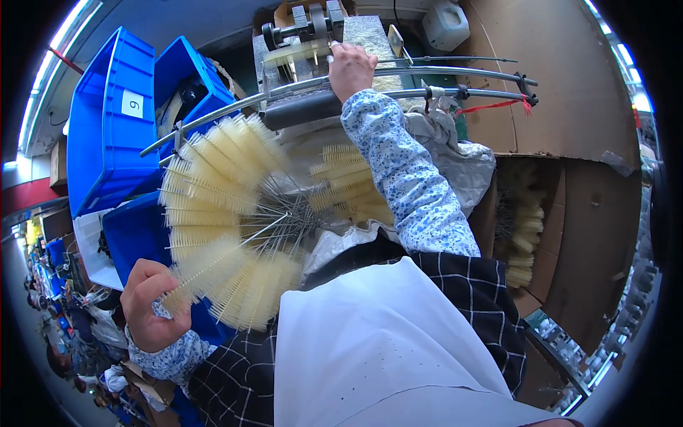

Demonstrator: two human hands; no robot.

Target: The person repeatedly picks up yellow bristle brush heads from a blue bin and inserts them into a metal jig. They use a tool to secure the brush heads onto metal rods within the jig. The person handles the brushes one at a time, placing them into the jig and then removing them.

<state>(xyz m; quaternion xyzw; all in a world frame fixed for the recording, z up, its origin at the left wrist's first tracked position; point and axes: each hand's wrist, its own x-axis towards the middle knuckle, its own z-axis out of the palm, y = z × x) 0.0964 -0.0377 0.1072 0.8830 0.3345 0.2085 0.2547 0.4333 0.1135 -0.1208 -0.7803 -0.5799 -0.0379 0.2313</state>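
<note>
My left hand (155, 306), at the lower left, is closed on the bristle end of a pale yellow tube brush (206, 269). This brush has a thin wire stem pointing toward the middle of a fanned bunch of similar brushes (213, 178). The bunch's wire stems (284, 206) cross one another in front of my lap. Farther up, my right hand (352, 71) is at the machine (366, 43), its fingers closed at the right end of another pale brush (297, 53). The fingers partly hide where they meet that brush.
Metal rails (484, 73) run across in front of the machine, with a red tie (498, 105) at their right. Blue bins (114, 135) stand at the left. A cardboard box (562, 213) with more brushes is at the right. A white jug (446, 27) sits at the back.
</note>
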